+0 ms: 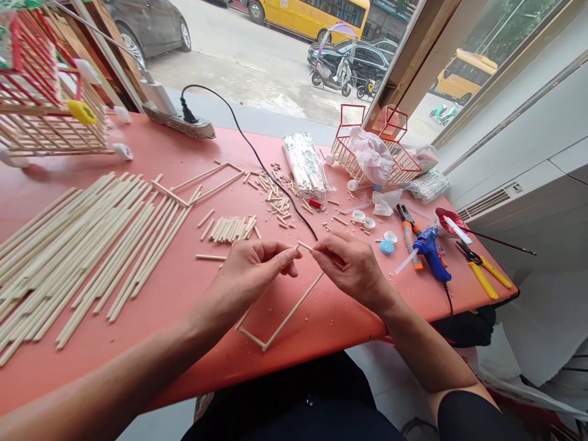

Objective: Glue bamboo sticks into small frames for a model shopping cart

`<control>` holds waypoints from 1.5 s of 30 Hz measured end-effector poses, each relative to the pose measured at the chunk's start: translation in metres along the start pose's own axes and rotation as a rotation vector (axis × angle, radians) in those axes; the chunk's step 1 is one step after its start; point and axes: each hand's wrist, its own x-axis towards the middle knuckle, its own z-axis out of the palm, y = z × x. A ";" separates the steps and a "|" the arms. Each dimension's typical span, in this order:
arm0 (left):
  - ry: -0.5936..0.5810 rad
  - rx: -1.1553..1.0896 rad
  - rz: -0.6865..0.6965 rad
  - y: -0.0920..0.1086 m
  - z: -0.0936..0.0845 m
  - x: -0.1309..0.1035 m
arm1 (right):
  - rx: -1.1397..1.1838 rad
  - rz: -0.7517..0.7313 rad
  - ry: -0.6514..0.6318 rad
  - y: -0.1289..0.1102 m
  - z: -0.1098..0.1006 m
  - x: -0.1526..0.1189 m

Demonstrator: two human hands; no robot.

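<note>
My right hand (351, 266) pinches a short wooden stick (305, 246) between thumb and fingers, its free end pointing left. Close beside that end, my left hand (260, 263) is closed, thumb against fingers; what it holds, if anything, I cannot make out. Beneath both hands is an open frame of thin wooden sticks (294, 311), its near corner by the table's front edge and its far part hidden by my hands. Just beyond my left hand, short cut sticks (229, 229) lie in a row.
Long sticks (82, 251) cover the left of the red table (184, 361). Another stick frame (209, 180) lies behind them. A blue glue gun (432, 254), yellow-handled pliers (482, 269) and bottle caps (386, 246) are at right. A black cable (248, 138) crosses the table. Stick-built carts (344, 150) stand behind.
</note>
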 end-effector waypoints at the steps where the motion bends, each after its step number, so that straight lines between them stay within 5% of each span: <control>1: 0.000 -0.004 -0.001 0.000 0.000 0.000 | 0.001 -0.001 0.000 0.000 0.000 0.000; 45: -0.020 -0.047 -0.012 -0.010 0.001 0.005 | 0.034 -0.018 -0.008 0.002 0.003 -0.001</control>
